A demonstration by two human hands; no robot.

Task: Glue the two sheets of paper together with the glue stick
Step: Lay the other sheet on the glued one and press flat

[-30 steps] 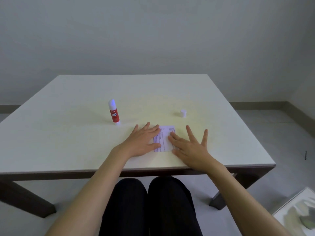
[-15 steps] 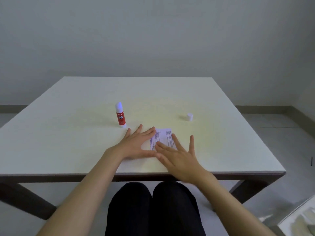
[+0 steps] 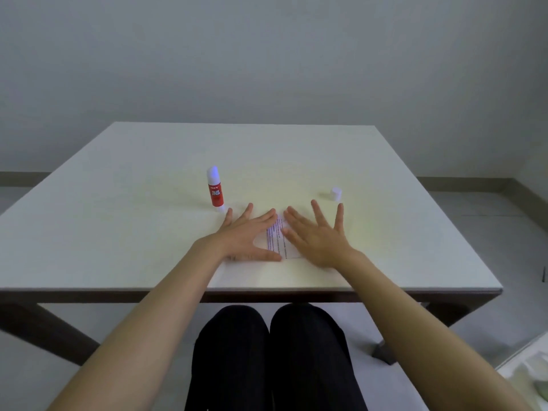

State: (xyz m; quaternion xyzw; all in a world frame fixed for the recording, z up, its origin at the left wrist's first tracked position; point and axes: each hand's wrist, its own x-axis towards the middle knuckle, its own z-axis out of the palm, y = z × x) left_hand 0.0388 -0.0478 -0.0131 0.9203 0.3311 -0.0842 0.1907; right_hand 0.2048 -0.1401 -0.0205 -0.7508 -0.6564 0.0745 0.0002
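Note:
A small printed paper sheet (image 3: 278,240) lies flat near the front of the white table (image 3: 148,232); I cannot tell whether a second sheet lies under it. My left hand (image 3: 246,235) rests flat on its left part with fingers spread. My right hand (image 3: 317,235) lies flat on its right part, fingers also spread. Only a strip of the paper shows between them. The red glue stick (image 3: 214,188) stands upright and uncapped to the far left of my left hand. Its white cap (image 3: 336,193) sits beyond my right hand.
The table's front edge (image 3: 267,289) runs just below my wrists. A light-coloured object (image 3: 530,369) sits on the floor at the lower right. My legs in dark trousers are under the table.
My right hand slid left over the paper, then back to the right. My left hand stayed pressed on the paper's left part. The view shifted slightly.

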